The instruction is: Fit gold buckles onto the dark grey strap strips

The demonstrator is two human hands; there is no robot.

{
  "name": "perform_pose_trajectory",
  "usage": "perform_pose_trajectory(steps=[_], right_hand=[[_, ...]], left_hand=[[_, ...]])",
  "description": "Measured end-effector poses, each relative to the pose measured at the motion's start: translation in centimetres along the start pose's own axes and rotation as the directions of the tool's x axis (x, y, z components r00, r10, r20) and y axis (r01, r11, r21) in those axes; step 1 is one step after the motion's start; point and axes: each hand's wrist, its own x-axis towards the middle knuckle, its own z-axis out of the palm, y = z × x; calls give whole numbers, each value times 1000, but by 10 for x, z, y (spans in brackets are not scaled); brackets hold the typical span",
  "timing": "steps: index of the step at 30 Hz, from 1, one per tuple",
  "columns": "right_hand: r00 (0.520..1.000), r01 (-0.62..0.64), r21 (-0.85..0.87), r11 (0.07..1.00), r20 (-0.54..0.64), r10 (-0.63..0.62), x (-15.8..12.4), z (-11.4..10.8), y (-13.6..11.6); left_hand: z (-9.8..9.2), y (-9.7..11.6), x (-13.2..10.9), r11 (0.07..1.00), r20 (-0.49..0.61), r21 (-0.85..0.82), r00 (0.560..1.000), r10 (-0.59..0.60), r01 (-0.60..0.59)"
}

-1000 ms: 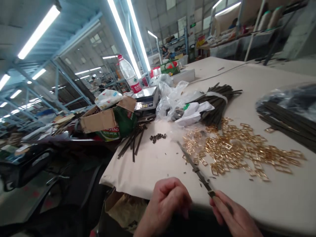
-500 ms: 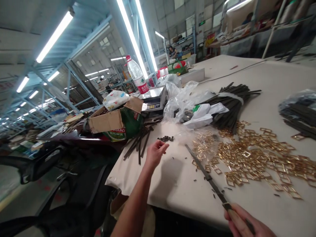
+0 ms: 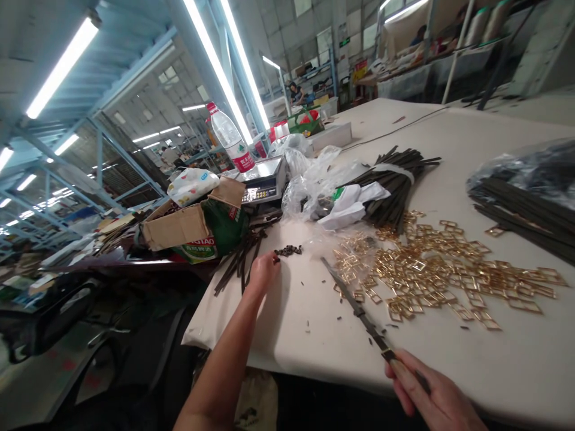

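Note:
My left hand (image 3: 264, 270) is closed, its fingertips at the left end of a small pile of short dark pieces (image 3: 291, 249) on the table. Something dark shows at those fingertips, too small to name. In my right hand (image 3: 424, 386) is the wooden handle of a long, narrow tool (image 3: 344, 288). A dark strip appears to run along this tool, which slants up and left over the tabletop. Just beyond the tool lie many gold rectangular rings (image 3: 417, 263), some under a clear plastic bag (image 3: 330, 239). A few loose dark bits are scattered between my hands.
Dark strips (image 3: 242, 254) lie left of my left hand, beside a torn cardboard box (image 3: 175, 227). Behind stand a scale (image 3: 265, 179) and a plastic bottle (image 3: 231, 140). A tied bundle of dark strips (image 3: 390, 191) lies farther back, with a bagged bundle (image 3: 525, 209) at right.
The view has turned right, so the scene sits farther left. My left fingertips have shifted from the near right of the dark pile to its left end. The tool remains in my right hand.

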Motion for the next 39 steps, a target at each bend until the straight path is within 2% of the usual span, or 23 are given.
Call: perform_pose_trajectory(steps=[3,5,10,11,13,15,18,21,28,34,39], right_hand=[[1000,1,7,1000,4,-1,-2,-2,-8],[1000,-5,20,1000,14,5,-3,-3,-13],[999,-7,65,998,42,4,-6,-7,-22],[999,-5,69,998,44,2,-7,-7,-22],[999,-4,77,997,49,0,-9,-8,-22],[998,-4,80,997,56,-1,-11,-8,-23],[998,8,76,997,63,-13,-12,-7,-25],[997,25,74,997,67,-30,-13,-5,-27],[996,45,65,997,80,-50,-15,-4,-30],[993,68,69,995,93,-74,-16,-4,-30],[992,71,37,997,105,-75,-17,-3,-32]], left_hand=[[-5,2,-10,997,4,-75,1000,-16,17],[-4,8,-25,986,44,-164,998,-34,41],[16,40,-93,900,236,-421,972,-11,112],[22,47,-109,862,276,-487,961,-1,141],[32,62,-140,704,362,-663,932,6,253],[40,75,-164,542,422,-764,906,9,351],[47,88,-185,435,462,-801,887,12,411],[49,90,-191,423,487,-796,873,23,433],[46,88,-188,419,550,-758,835,0,500],[43,91,-187,364,590,-753,807,3,549],[44,90,-186,316,585,-776,810,39,546]])
